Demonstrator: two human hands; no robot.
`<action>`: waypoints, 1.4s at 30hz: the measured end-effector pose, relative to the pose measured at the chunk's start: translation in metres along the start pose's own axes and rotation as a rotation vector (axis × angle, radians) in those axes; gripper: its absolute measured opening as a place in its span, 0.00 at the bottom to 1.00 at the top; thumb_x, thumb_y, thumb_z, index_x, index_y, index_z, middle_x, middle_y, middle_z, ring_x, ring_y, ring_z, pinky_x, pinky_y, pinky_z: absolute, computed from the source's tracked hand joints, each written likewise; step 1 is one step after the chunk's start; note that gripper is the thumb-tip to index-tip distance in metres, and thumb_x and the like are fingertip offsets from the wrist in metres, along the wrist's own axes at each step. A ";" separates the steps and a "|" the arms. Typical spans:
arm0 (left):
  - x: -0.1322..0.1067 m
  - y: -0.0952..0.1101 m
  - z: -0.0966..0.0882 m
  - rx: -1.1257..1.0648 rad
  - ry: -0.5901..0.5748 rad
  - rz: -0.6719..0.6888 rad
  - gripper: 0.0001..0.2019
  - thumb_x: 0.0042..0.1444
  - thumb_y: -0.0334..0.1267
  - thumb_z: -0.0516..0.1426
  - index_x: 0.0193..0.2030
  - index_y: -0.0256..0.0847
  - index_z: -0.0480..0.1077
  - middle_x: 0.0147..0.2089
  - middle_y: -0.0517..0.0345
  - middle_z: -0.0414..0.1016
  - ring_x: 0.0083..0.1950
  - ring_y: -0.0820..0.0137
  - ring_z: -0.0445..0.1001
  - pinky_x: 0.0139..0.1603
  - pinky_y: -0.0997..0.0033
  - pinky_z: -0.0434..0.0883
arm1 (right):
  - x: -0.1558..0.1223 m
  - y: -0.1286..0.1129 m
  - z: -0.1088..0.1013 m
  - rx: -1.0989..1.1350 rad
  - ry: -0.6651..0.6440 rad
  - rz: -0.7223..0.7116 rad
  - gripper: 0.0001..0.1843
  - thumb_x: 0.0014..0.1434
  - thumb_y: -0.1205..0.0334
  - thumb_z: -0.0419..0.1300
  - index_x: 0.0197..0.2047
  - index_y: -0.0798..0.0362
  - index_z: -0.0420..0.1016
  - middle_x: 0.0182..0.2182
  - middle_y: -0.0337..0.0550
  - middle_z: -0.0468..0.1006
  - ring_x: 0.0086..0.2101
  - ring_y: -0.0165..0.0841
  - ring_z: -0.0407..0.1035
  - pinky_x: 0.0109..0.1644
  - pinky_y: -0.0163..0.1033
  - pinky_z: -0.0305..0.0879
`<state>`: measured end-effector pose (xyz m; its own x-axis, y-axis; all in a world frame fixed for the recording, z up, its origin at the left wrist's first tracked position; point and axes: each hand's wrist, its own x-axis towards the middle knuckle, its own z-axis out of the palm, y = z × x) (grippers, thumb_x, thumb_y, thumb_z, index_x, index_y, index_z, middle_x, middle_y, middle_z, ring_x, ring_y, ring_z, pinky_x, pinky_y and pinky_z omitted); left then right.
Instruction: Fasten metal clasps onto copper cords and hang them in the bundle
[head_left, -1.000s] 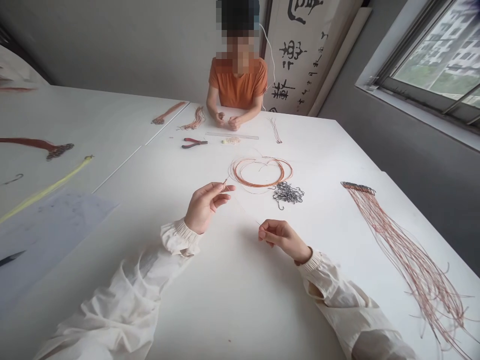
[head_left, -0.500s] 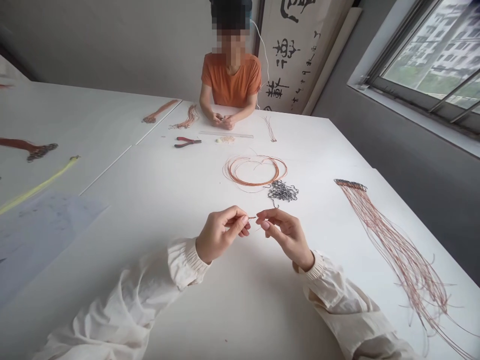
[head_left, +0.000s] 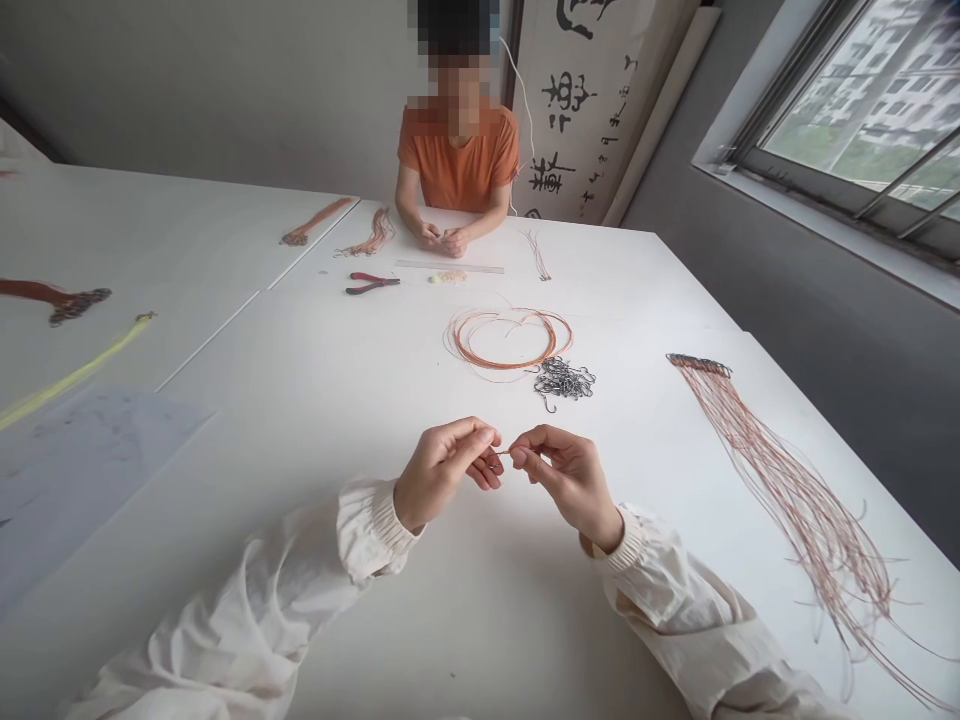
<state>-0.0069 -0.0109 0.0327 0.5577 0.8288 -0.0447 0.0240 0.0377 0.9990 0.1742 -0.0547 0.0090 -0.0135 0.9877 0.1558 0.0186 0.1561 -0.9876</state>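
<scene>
Between my two hands, just above the table, is a small fish hook (head_left: 504,453), mostly covered by fingers; a short reddish-brown part of it shows in the gap. My left hand (head_left: 448,465) is closed around one end, thumb against the index finger and the other fingers curled below. At the other end, the thumb and index finger of my right hand (head_left: 561,475) pinch it. A pile of dark fish hooks (head_left: 564,380) lies just beyond my right hand. Behind it rests a loose coil of orange-brown fishing line (head_left: 459,345).
Hooks tied to long lines (head_left: 780,480) lie in a bundle at right. Across the table sits a person in an orange shirt (head_left: 459,160), hands together, near red-handled pliers (head_left: 367,283) and a clear ruler (head_left: 450,267). At left are a plastic sheet (head_left: 97,470) and a yellow bundle (head_left: 75,370).
My right fingertips have closed in a pinch on the hook's end and come slightly lower and nearer to me. My left fingers have loosened a little, and the view has shifted slightly.
</scene>
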 end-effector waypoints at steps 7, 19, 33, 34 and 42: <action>0.000 -0.002 0.000 0.268 -0.018 0.173 0.12 0.61 0.41 0.58 0.32 0.35 0.77 0.28 0.55 0.74 0.25 0.74 0.73 0.27 0.75 0.74 | 0.002 0.001 -0.001 0.022 -0.025 0.024 0.11 0.58 0.56 0.64 0.31 0.55 0.76 0.25 0.42 0.75 0.26 0.29 0.65 0.28 0.35 0.63; -0.003 0.001 -0.004 0.370 0.083 0.315 0.12 0.60 0.35 0.58 0.27 0.35 0.76 0.25 0.58 0.73 0.23 0.76 0.71 0.25 0.77 0.70 | 0.004 -0.008 -0.007 0.128 -0.049 0.033 0.10 0.57 0.58 0.65 0.31 0.55 0.74 0.24 0.39 0.71 0.25 0.27 0.62 0.27 0.34 0.60; 0.009 0.025 -0.034 0.151 0.362 0.190 0.10 0.56 0.36 0.61 0.26 0.35 0.77 0.24 0.57 0.75 0.23 0.72 0.73 0.22 0.76 0.72 | 0.033 -0.018 -0.162 0.152 0.555 -0.286 0.05 0.49 0.66 0.69 0.30 0.54 0.77 0.24 0.41 0.70 0.25 0.29 0.64 0.31 0.39 0.62; 0.009 0.026 -0.036 0.145 0.372 0.186 0.10 0.56 0.36 0.61 0.26 0.35 0.77 0.24 0.57 0.75 0.23 0.72 0.73 0.22 0.76 0.72 | 0.032 -0.018 -0.174 0.132 0.594 -0.307 0.05 0.49 0.66 0.69 0.29 0.54 0.77 0.23 0.41 0.69 0.24 0.30 0.63 0.30 0.40 0.61; 0.006 0.030 -0.040 0.102 0.384 0.210 0.08 0.55 0.35 0.62 0.26 0.36 0.78 0.22 0.58 0.75 0.18 0.74 0.70 0.17 0.77 0.68 | -0.002 -0.037 -0.232 0.054 0.931 -0.468 0.08 0.50 0.67 0.65 0.22 0.46 0.75 0.20 0.38 0.65 0.21 0.33 0.61 0.24 0.42 0.55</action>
<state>-0.0361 0.0176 0.0621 0.2115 0.9604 0.1813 0.0351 -0.1928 0.9806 0.4059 -0.0598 0.0498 0.7689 0.4492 0.4551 0.1656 0.5476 -0.8202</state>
